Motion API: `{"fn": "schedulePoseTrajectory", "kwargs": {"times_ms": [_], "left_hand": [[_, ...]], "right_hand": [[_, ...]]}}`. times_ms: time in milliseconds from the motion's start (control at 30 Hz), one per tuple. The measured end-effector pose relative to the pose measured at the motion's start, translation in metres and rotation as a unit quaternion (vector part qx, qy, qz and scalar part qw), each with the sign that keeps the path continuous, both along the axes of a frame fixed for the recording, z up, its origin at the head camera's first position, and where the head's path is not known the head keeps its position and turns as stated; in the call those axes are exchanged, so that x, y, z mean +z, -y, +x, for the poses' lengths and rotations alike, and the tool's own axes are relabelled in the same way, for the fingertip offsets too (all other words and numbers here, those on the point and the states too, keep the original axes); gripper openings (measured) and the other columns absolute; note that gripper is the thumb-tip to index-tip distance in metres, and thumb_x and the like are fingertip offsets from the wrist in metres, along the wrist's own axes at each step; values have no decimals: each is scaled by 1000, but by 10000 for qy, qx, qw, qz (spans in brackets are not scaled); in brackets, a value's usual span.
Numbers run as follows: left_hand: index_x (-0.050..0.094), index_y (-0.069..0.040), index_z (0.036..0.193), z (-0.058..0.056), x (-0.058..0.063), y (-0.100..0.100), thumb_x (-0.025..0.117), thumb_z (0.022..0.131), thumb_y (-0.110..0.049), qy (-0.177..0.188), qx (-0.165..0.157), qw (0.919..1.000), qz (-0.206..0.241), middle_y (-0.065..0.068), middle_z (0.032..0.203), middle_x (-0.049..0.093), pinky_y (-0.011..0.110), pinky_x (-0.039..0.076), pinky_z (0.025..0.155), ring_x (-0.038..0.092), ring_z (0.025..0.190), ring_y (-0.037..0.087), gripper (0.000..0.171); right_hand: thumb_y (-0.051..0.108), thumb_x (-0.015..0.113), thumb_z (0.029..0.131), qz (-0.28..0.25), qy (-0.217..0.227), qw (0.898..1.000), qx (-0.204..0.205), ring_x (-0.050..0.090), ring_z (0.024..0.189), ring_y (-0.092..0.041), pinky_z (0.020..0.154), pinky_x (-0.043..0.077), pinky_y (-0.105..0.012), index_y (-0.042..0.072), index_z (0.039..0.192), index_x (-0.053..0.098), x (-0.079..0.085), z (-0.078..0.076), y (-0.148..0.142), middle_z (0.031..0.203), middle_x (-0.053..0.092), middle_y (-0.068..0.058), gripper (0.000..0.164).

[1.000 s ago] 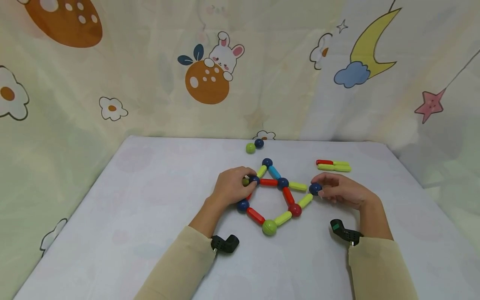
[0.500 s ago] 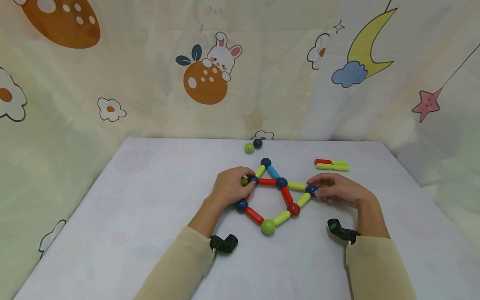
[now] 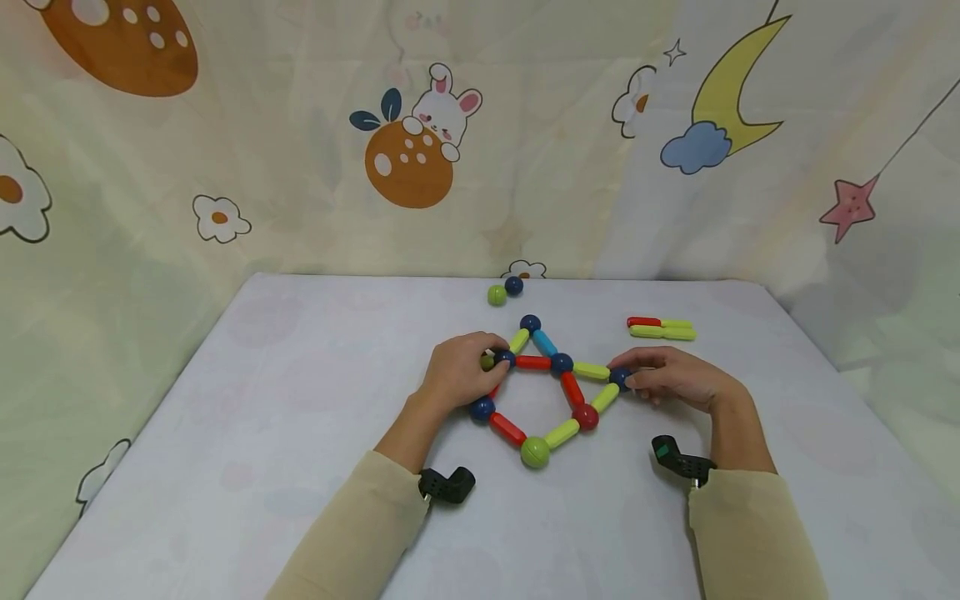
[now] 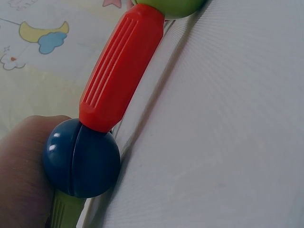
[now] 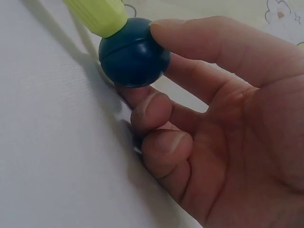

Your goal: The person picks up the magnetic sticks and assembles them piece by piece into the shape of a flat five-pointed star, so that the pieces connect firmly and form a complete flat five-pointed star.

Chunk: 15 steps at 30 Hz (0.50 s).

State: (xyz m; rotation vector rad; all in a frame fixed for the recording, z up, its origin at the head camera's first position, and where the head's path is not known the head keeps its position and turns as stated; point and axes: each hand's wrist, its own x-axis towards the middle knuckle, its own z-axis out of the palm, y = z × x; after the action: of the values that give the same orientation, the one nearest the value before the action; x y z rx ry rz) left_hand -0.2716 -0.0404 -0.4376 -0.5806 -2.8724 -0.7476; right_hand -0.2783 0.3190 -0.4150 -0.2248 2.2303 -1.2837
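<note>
Pinching the right-hand blue ball (image 3: 619, 379) in the fingers of my right hand (image 3: 678, 379), I hold it at the outer corner of the frame (image 3: 572, 389) on the white-covered counter (image 3: 300, 467). Two yellow-green rods lead to it: the upper rod (image 3: 592, 370) from the inner blue ball (image 3: 561, 363), the lower rod (image 3: 606, 397) from the red ball (image 3: 586, 417). I take the step in hand to be closing this side triangle. From my head view both rod ends seem to touch the ball; my right wrist view shows only one of them meeting it.

My left hand (image 3: 463, 367) bends over the far-left corner, its fingers gripping the left-hand blue ball (image 3: 504, 360). To my mind, the next move calls for a gentle press to check both joints, the left side braced, then loosening my right fingers without tugging the corner.
</note>
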Motion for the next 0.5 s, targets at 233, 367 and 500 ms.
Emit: {"fn": "schedulePoseTrajectory", "kwargs": {"times_ms": [233, 367, 500], "left_hand": [[73, -22, 124, -1, -1, 0, 67, 97, -37, 11, 8, 10000, -30, -3, 121, 75, 37, 58, 90, 68, 103, 18, 32], [73, -22, 125, -1, -1, 0, 67, 97, -37, -2, -23, 10000, -14, -2, 120, 75, 38, 58, 90, 68, 103, 18, 32], [73, -21, 125, -1, -1, 1, 68, 97, -37, 20, -20, 10000, 5, -2, 120, 75, 38, 58, 90, 68, 104, 18, 32]], "right_hand": [[19, 70, 95, -79, -145, 9999, -9, 58, 90, -22, 69, 54, -29, 5, 137, 61, -3, -1, -2, 126, 57, -12, 45], [18, 71, 95, -150, -116, 9998, -79, 58, 96, -23, 71, 57, -30, 4, 137, 59, -5, -3, -4, 131, 55, -15, 47], [18, 72, 94, -226, -64, 9996, -145, 60, 95, -24, 73, 58, -31, 3, 136, 59, -6, -2, -4, 131, 56, -14, 46]]}}
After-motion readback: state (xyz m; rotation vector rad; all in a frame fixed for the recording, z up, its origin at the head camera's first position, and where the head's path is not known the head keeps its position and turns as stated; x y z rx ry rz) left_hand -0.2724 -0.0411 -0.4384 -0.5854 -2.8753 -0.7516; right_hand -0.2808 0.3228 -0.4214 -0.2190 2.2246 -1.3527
